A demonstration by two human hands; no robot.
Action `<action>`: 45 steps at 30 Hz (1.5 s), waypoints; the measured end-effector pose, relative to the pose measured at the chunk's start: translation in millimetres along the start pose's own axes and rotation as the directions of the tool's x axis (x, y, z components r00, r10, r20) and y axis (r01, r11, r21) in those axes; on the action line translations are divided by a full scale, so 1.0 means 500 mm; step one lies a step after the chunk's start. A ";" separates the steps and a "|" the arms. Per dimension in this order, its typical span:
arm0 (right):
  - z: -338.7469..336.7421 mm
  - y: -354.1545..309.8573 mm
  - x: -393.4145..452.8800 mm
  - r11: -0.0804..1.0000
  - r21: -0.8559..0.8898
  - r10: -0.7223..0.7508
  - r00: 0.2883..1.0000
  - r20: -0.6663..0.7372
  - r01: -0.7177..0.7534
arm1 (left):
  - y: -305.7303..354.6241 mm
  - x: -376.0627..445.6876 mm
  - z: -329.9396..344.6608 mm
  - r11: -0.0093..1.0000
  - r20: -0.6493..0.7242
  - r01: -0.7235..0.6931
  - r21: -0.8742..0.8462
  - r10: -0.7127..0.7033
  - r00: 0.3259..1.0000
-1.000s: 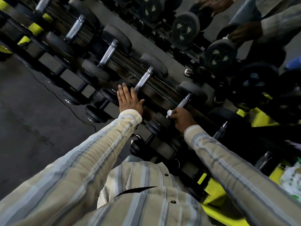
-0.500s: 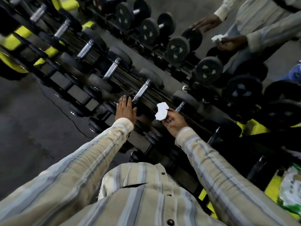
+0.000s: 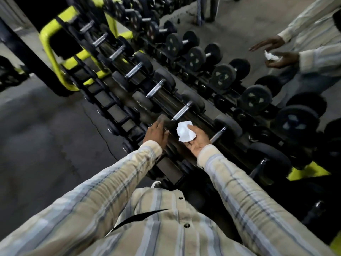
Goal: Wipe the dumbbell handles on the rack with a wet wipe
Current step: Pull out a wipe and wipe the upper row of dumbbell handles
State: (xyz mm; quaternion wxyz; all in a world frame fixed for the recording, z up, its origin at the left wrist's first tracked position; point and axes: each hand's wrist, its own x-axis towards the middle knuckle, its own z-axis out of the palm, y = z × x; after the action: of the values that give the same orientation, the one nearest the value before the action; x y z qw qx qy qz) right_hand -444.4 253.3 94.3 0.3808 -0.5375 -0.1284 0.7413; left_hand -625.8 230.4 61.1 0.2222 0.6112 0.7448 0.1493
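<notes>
My right hand [image 3: 198, 140], pinching the crumpled wet wipe [image 3: 185, 133], has lifted off one dumbbell handle [image 3: 218, 134] toward the next handle [image 3: 181, 113], while my left hand [image 3: 156, 134] rests flat, fingers straight, on the rack [image 3: 167, 103].

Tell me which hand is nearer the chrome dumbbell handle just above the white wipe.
Right. The right hand holds the wet wipe just below that chrome handle; the left hand rests lower left, on the dumbbell's dark end.

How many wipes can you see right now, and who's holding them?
2. One crumpled white wet wipe is held in the wearer's right hand by the rack. Another wipe is in the other person's hand, upper right. More could be hidden.
</notes>
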 end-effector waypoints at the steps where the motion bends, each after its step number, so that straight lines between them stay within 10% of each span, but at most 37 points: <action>1: 0.015 0.004 0.002 1.000 -0.019 -0.017 1.000 -0.012 0.017 | -0.008 -0.002 -0.004 1.000 -0.001 0.003 -0.012 -0.003 1.000; 21: 0.315 0.055 0.158 0.980 -0.094 -0.194 0.948 -0.253 0.175 | -0.223 0.174 -0.111 0.987 0.063 -0.099 -0.128 0.108 0.992; 35: 0.274 0.035 0.197 0.954 -0.219 -0.286 0.834 -0.472 0.204 | -0.218 0.245 -0.098 0.982 0.136 -0.145 -0.122 0.161 0.978; 41: 0.248 -0.022 0.214 0.770 -0.528 -0.563 0.771 -0.299 0.358 | -0.194 0.261 -0.100 0.990 0.107 -0.113 -0.082 0.121 0.987; 45: 0.216 -0.055 0.239 0.353 -0.864 -0.738 0.675 -0.022 0.359 | -0.189 0.284 -0.111 0.995 0.084 -0.101 -0.019 0.102 0.991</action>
State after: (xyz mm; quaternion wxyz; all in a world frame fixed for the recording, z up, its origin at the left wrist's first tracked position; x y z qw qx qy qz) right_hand -544.9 379.5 69.5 0.3422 -0.7110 -0.5428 0.2877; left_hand -755.8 352.1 40.9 0.2504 0.6524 0.7015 0.1398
